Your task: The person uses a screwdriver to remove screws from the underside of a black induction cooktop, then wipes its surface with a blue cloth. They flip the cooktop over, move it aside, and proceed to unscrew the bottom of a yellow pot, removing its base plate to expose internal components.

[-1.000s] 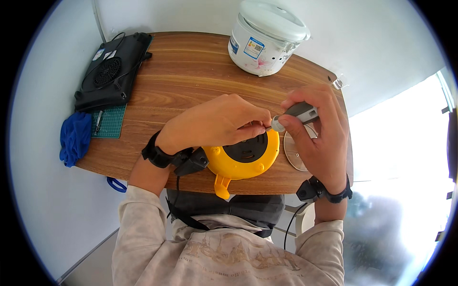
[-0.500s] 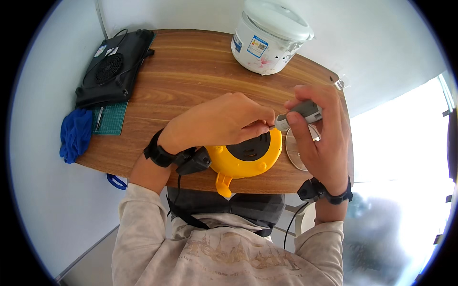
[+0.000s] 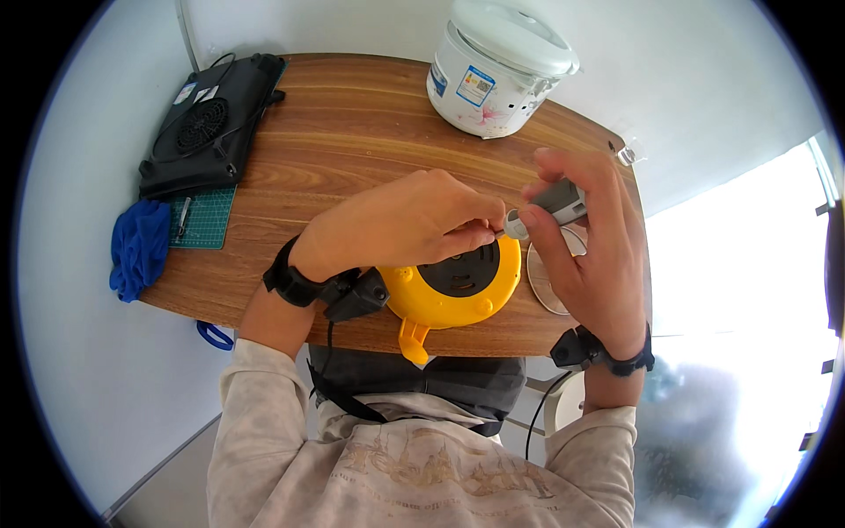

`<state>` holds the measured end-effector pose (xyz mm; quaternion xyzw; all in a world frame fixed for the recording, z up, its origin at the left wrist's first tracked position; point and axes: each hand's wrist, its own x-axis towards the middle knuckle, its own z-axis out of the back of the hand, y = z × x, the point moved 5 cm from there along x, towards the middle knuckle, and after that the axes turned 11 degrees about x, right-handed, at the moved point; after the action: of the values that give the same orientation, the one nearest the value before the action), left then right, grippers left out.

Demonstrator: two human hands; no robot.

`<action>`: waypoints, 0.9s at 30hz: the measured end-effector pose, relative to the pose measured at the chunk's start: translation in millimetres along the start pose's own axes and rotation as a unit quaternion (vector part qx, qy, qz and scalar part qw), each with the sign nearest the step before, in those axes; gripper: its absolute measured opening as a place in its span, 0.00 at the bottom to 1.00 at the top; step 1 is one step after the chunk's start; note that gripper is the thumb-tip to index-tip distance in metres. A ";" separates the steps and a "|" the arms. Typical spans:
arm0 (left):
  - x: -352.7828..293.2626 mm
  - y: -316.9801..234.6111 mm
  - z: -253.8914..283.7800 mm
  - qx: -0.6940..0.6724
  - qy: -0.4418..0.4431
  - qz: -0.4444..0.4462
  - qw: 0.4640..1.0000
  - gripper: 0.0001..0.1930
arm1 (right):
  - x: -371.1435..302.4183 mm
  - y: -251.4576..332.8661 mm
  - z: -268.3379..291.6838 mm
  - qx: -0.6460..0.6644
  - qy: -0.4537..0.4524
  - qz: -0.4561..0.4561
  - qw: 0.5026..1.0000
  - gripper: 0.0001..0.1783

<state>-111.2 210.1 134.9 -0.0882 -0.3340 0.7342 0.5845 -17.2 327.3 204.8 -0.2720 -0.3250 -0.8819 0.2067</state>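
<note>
My right hand [image 3: 603, 255] is wrapped round a grey, thick-handled screwdriver [image 3: 556, 201], tilted with its nose pointing left. At that nose the thumb and fingertips of my left hand [image 3: 422, 220] are pinched together; what sits between them is too small to make out. Below my left hand lies a round yellow appliance part [image 3: 453, 312] with a slotted black centre [image 3: 466, 273] and a yellow tab-like handle at the near side. My left hand covers its upper left part. A round, clear disc [image 3: 541, 280] lies partly under my right hand.
A white rice cooker [image 3: 493, 88] stands at the back. At the left lie an upturned black appliance [image 3: 207, 132] with a fan grille, a green cutting mat [image 3: 207, 224], a pen-like tool [image 3: 184, 217] and a blue cloth [image 3: 141, 251]. The wooden table's near edge is close to my body.
My right hand and the screwdriver have shifted slightly, the handle tilting a little to the left. My left hand and the yellow part have stayed almost still.
</note>
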 end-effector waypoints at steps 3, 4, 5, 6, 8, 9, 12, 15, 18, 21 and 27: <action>-1.5 1.2 0.7 -0.001 0.007 -0.016 1.000 0.09 | 1.9 2.2 -1.5 0.003 -0.003 -0.001 1.000 0.22; -2.4 1.8 1.8 0.003 0.007 -0.017 1.000 0.08 | 2.8 3.6 -2.4 0.001 -0.004 -0.001 1.000 0.22; -3.4 2.1 2.1 0.005 0.007 -0.018 1.000 0.08 | 2.8 4.4 -3.2 -0.002 -0.005 -0.002 1.000 0.22; -4.0 2.2 2.0 0.008 0.007 -0.020 1.000 0.08 | 3.3 4.5 -4.1 -0.005 -0.007 -0.003 1.000 0.23; -4.6 3.0 1.8 0.005 0.006 -0.012 1.000 0.09 | 5.4 3.8 -5.2 -0.013 -0.009 -0.003 1.000 0.23; -4.7 3.2 2.1 0.003 0.006 -0.009 1.000 0.09 | 5.7 3.7 -5.1 -0.023 -0.007 -0.002 1.000 0.24; -3.4 1.5 2.8 0.006 0.011 0.000 1.000 0.09 | 6.1 2.4 -2.0 -0.046 -0.004 0.010 0.999 0.25; -3.1 -1.7 3.4 0.007 0.006 0.001 1.000 0.09 | 6.4 0.1 2.6 -0.031 -0.012 -0.005 0.999 0.26; -1.5 0.4 2.6 0.012 0.035 0.004 0.999 0.09 | 4.5 0.3 4.2 0.026 -0.032 -0.067 0.997 0.24; -5.4 -4.1 6.8 -0.014 0.058 0.035 0.998 0.09 | 1.1 -1.5 0.8 0.042 -0.039 -0.051 0.997 0.22; -12.8 7.7 -9.1 0.009 0.004 0.063 0.998 0.09 | 5.6 0.9 11.3 -0.111 0.020 -0.088 0.990 0.24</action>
<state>-108.8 201.2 120.1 -0.1068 -0.3188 0.7722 0.5391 -17.2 333.4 215.9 -0.2459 -0.2434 -0.9326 0.1028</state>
